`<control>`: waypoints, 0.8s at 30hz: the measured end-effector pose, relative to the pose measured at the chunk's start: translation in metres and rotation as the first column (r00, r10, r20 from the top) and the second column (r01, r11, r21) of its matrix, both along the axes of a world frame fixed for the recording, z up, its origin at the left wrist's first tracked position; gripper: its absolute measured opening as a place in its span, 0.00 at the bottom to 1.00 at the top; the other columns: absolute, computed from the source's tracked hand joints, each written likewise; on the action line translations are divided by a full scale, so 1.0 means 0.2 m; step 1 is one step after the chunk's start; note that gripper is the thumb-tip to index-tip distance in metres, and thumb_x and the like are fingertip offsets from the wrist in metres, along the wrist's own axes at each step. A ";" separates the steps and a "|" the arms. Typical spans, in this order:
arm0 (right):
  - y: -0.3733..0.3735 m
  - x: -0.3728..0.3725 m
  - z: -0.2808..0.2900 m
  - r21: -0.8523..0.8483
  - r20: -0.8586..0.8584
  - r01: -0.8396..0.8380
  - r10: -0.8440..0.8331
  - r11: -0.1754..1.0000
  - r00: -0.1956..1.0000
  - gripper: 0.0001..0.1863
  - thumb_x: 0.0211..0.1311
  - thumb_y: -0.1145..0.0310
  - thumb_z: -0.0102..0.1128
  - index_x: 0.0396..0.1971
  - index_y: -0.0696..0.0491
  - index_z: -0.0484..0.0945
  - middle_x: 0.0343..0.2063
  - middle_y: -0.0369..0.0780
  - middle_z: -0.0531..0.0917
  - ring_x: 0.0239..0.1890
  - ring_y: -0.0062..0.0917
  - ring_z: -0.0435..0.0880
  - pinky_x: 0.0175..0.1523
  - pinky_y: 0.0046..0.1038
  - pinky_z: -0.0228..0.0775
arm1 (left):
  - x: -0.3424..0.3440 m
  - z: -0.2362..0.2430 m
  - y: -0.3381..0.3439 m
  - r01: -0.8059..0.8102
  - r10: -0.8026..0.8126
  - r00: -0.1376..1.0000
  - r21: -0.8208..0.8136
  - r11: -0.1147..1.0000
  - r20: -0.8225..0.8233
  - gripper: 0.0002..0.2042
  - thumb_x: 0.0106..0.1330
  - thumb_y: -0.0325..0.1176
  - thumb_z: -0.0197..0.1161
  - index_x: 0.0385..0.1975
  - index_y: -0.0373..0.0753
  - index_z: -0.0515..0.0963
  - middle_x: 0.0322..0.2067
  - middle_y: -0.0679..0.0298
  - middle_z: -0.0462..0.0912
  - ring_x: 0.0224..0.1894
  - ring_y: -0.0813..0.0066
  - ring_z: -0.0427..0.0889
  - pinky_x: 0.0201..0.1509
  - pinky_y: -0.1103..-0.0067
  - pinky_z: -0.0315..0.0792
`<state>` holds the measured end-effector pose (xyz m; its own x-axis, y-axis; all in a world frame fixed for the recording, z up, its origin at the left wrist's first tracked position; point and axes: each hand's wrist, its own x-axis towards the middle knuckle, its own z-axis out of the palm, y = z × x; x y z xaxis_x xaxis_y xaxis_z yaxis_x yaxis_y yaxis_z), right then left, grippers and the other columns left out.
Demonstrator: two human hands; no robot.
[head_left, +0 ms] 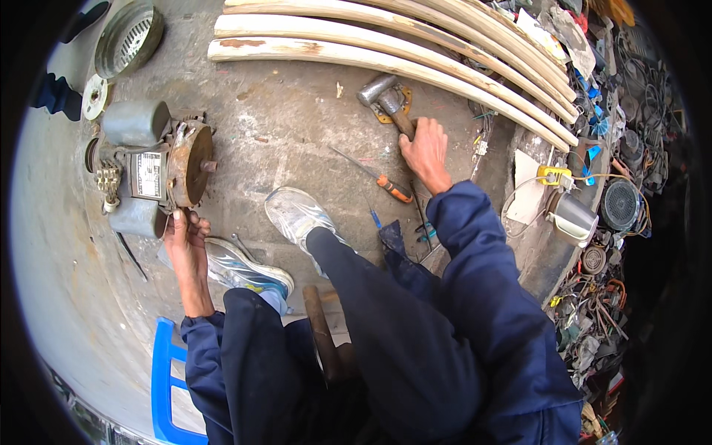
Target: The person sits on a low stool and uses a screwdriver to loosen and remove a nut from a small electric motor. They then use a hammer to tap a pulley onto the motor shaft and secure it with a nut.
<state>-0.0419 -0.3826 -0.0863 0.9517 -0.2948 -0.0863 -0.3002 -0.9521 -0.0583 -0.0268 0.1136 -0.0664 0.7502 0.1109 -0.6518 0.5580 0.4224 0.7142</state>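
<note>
My right hand (pixel 426 152) is wrapped round the wooden handle of a hammer (pixel 384 95). The hammer's metal head lies over a small yellowish-rimmed plate (pixel 401 108) on the floor. At the left stands an electric motor (pixel 148 175) with two grey cylinders, a rusty round end face and a short shaft facing right. My left hand (pixel 189 241) is closed at the motor's lower edge, thumb and curled fingers against it; its grip is partly hidden. Between the hands lies a screwdriver (pixel 393 188) with an orange and black handle.
Long pale wooden poles (pixel 371 63) lie across the top. A metal motor cover (pixel 127 41) and a pale disc (pixel 95 96) sit at upper left. Cables and parts (pixel 593 311) heap along the right, beside a metal container (pixel 572 216). A blue plastic chair (pixel 163 382) stands lower left.
</note>
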 end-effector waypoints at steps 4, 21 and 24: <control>-0.02 0.15 0.09 0.195 -0.306 0.160 -0.095 0.968 0.947 0.23 0.52 0.61 0.64 0.43 0.62 0.73 0.35 0.56 0.81 0.42 0.53 0.81 0.51 0.49 0.71 | 0.00 0.00 0.00 0.006 -0.006 1.000 0.000 1.000 0.010 0.14 0.75 0.42 0.62 0.47 0.38 0.74 0.32 0.66 0.78 0.32 0.73 0.81 0.38 0.78 0.76; 0.35 -0.07 0.05 0.415 -0.254 0.198 -0.095 0.888 0.962 0.23 0.52 0.60 0.64 0.39 0.61 0.68 0.36 0.60 0.81 0.38 0.57 0.82 0.44 0.53 0.73 | 0.00 -0.01 0.00 0.003 -0.003 1.000 -0.010 1.000 -0.007 0.15 0.76 0.43 0.61 0.49 0.37 0.74 0.33 0.65 0.79 0.33 0.73 0.81 0.40 0.77 0.77; 0.31 0.02 0.00 0.415 -0.126 0.072 -0.021 0.907 0.992 0.22 0.52 0.61 0.64 0.40 0.60 0.68 0.36 0.56 0.79 0.37 0.55 0.81 0.43 0.52 0.73 | 0.00 -0.01 0.01 0.010 -0.010 1.000 0.018 1.000 0.005 0.14 0.76 0.42 0.61 0.48 0.38 0.75 0.33 0.65 0.80 0.33 0.72 0.82 0.39 0.77 0.78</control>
<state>-0.0385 -0.3200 -0.0858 0.9137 -0.2509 -0.3196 -0.3721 -0.8327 -0.4101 -0.0269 0.1157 -0.0676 0.7545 0.1149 -0.6462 0.5589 0.4036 0.7244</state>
